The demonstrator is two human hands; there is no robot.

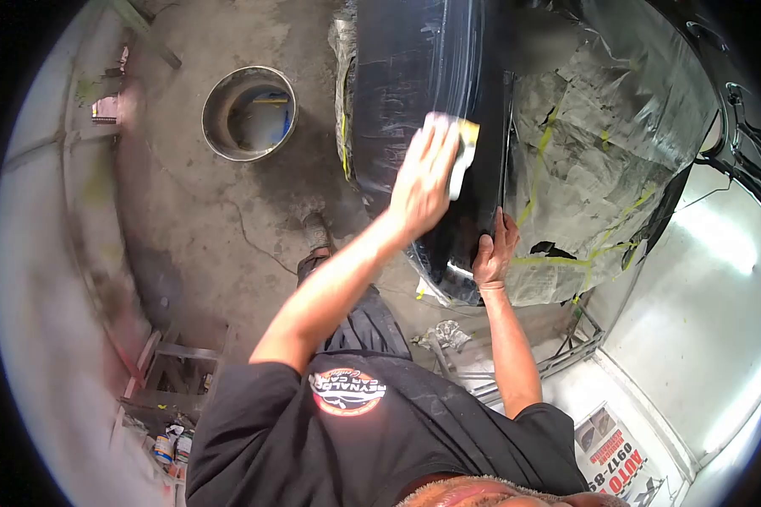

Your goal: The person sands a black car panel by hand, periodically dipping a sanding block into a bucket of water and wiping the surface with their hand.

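Note:
My left hand [423, 182] is closed over a white and yellow sanding block [462, 165], its fingers blurred by motion. It lies against a glossy black car panel [397, 93], where wet greyish streaks run lengthwise beyond the fingers. On the right, my right hand [495, 252] rests with spread fingers on the panel's edge, beside the gap to the covered area, and holds nothing. Masking paper [592, 160] edged with yellow-green tape covers the part of the car to the right of the panel.
A round metal bucket [249, 114] with liquid and blue and yellow items inside stands on the concrete floor [186, 211]. A thin cable [249, 241] crosses the floor. At lower left is a metal stand [177, 363] near several containers. A printed sign [617, 452] lies lower right.

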